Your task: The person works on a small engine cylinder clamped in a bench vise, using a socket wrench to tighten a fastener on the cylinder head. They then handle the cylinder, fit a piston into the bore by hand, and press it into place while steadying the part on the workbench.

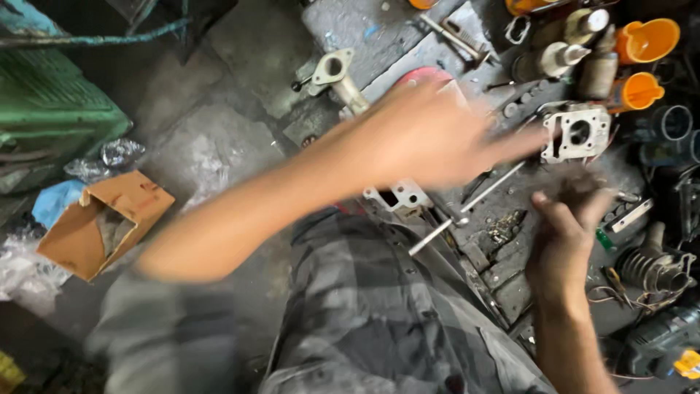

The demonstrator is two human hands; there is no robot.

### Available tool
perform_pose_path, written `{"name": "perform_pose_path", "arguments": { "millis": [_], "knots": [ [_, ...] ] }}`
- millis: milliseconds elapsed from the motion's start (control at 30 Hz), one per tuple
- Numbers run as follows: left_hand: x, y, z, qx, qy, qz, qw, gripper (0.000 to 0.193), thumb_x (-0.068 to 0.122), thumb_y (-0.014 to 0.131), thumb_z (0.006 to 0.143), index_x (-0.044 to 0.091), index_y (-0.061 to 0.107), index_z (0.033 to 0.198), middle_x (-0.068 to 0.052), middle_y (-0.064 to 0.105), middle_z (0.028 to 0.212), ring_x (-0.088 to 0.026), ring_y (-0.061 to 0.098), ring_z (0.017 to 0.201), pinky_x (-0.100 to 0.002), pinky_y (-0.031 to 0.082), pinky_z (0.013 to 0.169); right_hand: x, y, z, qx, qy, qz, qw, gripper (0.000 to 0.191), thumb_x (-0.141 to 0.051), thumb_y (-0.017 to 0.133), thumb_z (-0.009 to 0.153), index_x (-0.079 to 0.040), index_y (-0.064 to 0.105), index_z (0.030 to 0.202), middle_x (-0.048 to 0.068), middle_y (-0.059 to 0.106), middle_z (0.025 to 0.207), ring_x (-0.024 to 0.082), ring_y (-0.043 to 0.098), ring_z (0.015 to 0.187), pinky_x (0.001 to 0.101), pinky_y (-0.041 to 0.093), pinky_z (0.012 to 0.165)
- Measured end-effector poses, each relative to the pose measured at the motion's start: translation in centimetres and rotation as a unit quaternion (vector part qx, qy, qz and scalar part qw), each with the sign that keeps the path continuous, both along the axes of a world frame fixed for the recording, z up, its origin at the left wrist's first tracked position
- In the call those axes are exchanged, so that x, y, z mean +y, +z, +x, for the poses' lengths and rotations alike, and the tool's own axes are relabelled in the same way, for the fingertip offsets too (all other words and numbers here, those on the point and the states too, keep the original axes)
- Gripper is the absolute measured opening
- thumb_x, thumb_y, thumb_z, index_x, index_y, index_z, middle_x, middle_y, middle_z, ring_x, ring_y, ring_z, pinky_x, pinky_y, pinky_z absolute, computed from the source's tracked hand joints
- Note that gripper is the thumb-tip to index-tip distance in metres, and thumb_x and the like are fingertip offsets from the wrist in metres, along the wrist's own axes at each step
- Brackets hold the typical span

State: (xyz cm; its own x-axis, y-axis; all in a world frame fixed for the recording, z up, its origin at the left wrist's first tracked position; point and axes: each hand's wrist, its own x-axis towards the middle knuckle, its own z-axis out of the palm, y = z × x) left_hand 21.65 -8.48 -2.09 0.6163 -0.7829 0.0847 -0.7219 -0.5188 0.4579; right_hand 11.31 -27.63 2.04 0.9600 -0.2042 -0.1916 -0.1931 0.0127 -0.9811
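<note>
My left hand (437, 135) stretches across the grimy workbench (408, 44), blurred by motion, fingers apart and pointing at a pale metal housing with a round bore (576, 133). Its fingertips are just short of that housing and nothing shows in the hand. My right hand (565, 222) hovers lower right, below the housing, fingers curled and blurred; whether it holds something dark is unclear. A thin metal rod (496, 186) lies between the two hands. A second pale metal casting (399, 195) peeks out under my left forearm.
A flanged metal pipe (337, 76) and a red disc (423, 75) lie behind my left hand. Orange cups (647, 40) and cans crowd the far right. A finned motor part (652, 270) sits at right. An open cardboard box (102, 222) and a green machine (51, 102) are at left.
</note>
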Motion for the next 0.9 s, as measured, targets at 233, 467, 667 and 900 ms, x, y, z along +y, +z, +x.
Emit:
{"name": "perform_pose_path", "arguments": {
  "millis": [233, 467, 667, 900],
  "knots": [
    [8.6, 3.8, -11.8, 0.298, 0.1, 0.066, 0.947, 0.047, 0.051, 0.045, 0.104, 0.01, 0.067, 0.105, -0.014, 0.074, 0.077, -0.039, 0.073, 0.078, -0.055, 0.055, 0.068, 4.6, 3.1, 3.5, -0.201, 0.525, -0.554, 0.614, 0.061, -0.034, 0.073, 0.071, -0.002, 0.058, 0.121, 0.018, 0.061, 0.108, 0.042, 0.067, 0.102, 0.0585, 0.048, 0.103],
    [7.8, -0.8, -13.3, -0.167, 0.154, -0.354, 0.907, 0.042, 0.045, 0.046, 0.115, 0.011, 0.07, 0.115, -0.008, 0.079, 0.114, -0.03, 0.077, 0.111, -0.044, 0.062, 0.095, 6.7, 0.6, 4.9, 0.073, 0.597, -0.532, 0.596, 0.07, -0.024, 0.072, 0.069, -0.011, 0.057, 0.136, 0.025, 0.063, 0.114, 0.04, 0.07, 0.059, 0.048, 0.058, 0.054],
    [-0.7, -1.8, -3.9, 0.041, 0.146, -0.367, 0.918, 0.036, 0.036, 0.053, 0.1, 0.007, 0.064, 0.118, 0.001, 0.06, 0.07, -0.01, 0.056, 0.053, -0.027, 0.038, 0.04, 4.9, -2.1, 2.6, 0.221, 0.38, -0.354, 0.826, 0.022, -0.005, 0.066, 0.087, 0.005, 0.06, 0.106, 0.029, 0.057, 0.089, 0.032, 0.054, 0.06, 0.043, 0.045, 0.048],
    [-18.9, -7.8, 3.6, 0.205, -0.378, -0.04, 0.902, 0.05, 0.058, 0.066, 0.104, 0.009, 0.076, 0.094, -0.006, 0.071, 0.084, -0.022, 0.069, 0.076, -0.043, 0.052, 0.069, 4.2, -3.0, 0.5, 0.375, 0.005, 0.162, 0.913, 0.023, -0.009, 0.056, 0.091, -0.004, 0.059, 0.113, 0.014, 0.066, 0.102, 0.011, 0.051, 0.063, 0.0293, 0.041, 0.054]
  ]
}}
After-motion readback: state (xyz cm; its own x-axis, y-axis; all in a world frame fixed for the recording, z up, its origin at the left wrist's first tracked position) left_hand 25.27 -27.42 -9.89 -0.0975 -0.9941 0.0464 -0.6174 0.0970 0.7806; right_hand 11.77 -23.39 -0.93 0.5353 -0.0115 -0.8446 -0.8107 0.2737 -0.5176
